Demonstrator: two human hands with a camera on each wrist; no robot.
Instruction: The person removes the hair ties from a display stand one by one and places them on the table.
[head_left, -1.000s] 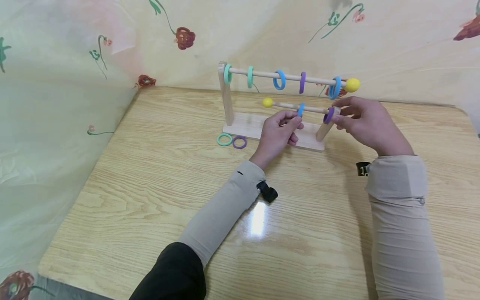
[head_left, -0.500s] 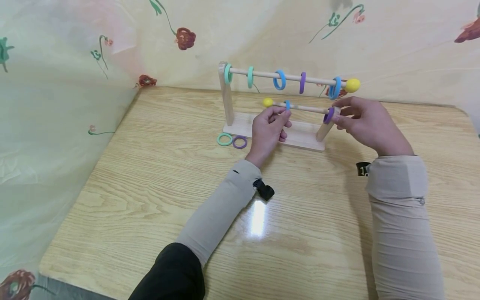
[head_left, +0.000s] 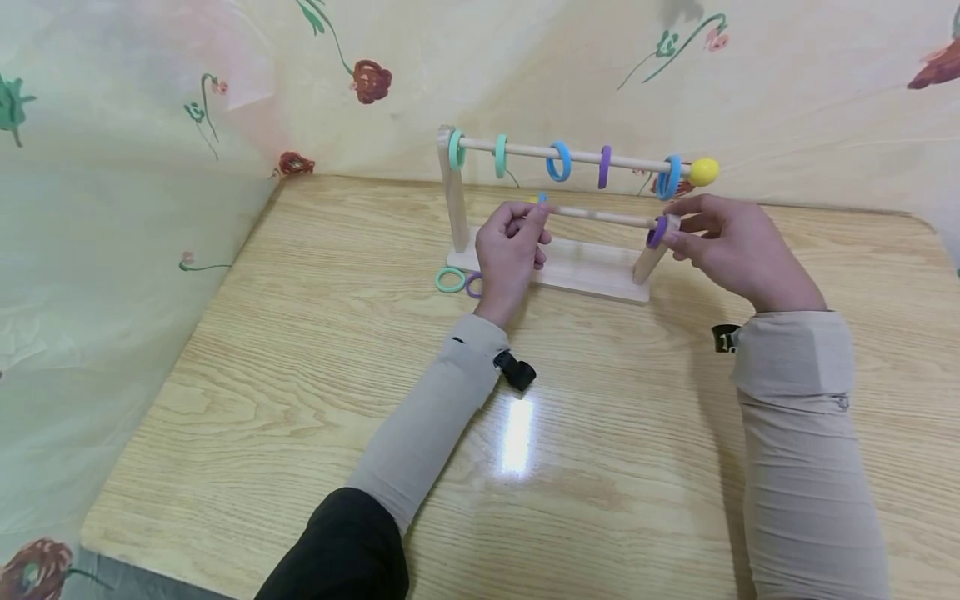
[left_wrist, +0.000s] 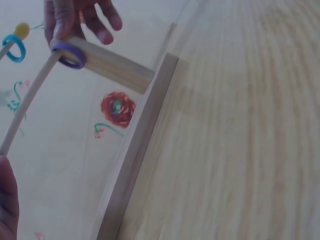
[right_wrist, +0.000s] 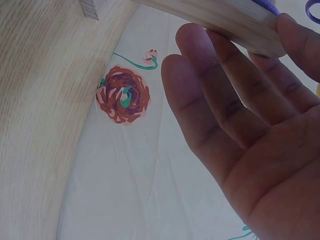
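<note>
My left hand (head_left: 510, 250) pinches a blue ring (head_left: 542, 198) at the left end of the lower rod (head_left: 600, 215), close to its yellow ball, which the fingers mostly hide. My right hand (head_left: 738, 246) grips the top of the short post (head_left: 651, 260) between thumb and fingers. Against that post hangs a purple ring (head_left: 656, 232), also seen in the left wrist view. In the right wrist view the thumb and fingers of the right hand (right_wrist: 260, 110) lie about the post's end (right_wrist: 240, 25).
Above, the upper rod (head_left: 525, 149) carries green, blue and purple rings and ends in a yellow ball (head_left: 704, 172). A green ring (head_left: 450, 280) and a purple ring (head_left: 474, 285), partly covered by the left hand, lie on the table (head_left: 300, 333) beside the wooden base (head_left: 585, 267).
My left hand has moved left along the lower rod, and the blue ring has slid with it from near the middle to the yellow-ball end. The right hand has stayed at the post.
</note>
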